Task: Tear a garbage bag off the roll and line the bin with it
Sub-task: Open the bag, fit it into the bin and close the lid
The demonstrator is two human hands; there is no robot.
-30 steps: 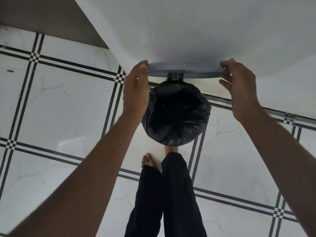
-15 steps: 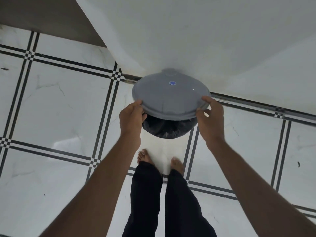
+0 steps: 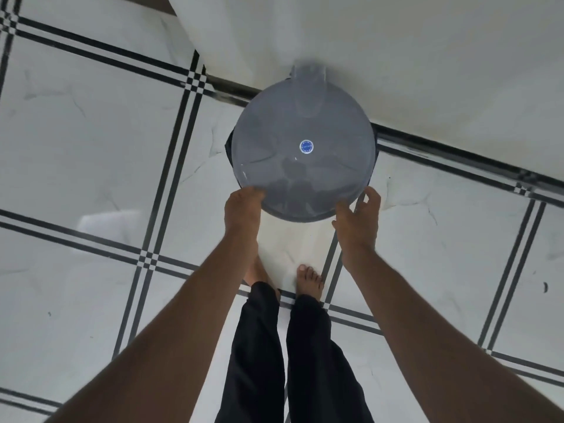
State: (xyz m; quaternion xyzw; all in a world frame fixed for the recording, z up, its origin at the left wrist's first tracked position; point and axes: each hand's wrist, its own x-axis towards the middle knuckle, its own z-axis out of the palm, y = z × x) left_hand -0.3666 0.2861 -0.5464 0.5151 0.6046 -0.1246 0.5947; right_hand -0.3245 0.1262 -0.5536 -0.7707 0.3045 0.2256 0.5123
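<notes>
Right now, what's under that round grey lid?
The grey lid covers the bin almost fully. Only a thin dark edge peeks out at its left side, maybe the bag or the rim. The inside is hidden. Both hands touch the lid's near edge.

Floor [image 3: 91, 123]: large glossy white tiles, faint grey marble veining. Tile borders [image 3: 171, 166]: paired black lines, small checkered squares at crossings. Wall [image 3: 427, 50]: plain white, matte, fills upper right. Wall corner edge runs down from top toward upper centre. Dark strip [image 3: 457, 154] where wall meets floor, running diagonally down to right. Soft light reflection [image 3: 106, 221] on tile at left. Few small dark specks [image 3: 545, 287] on tile at far right.
</notes>
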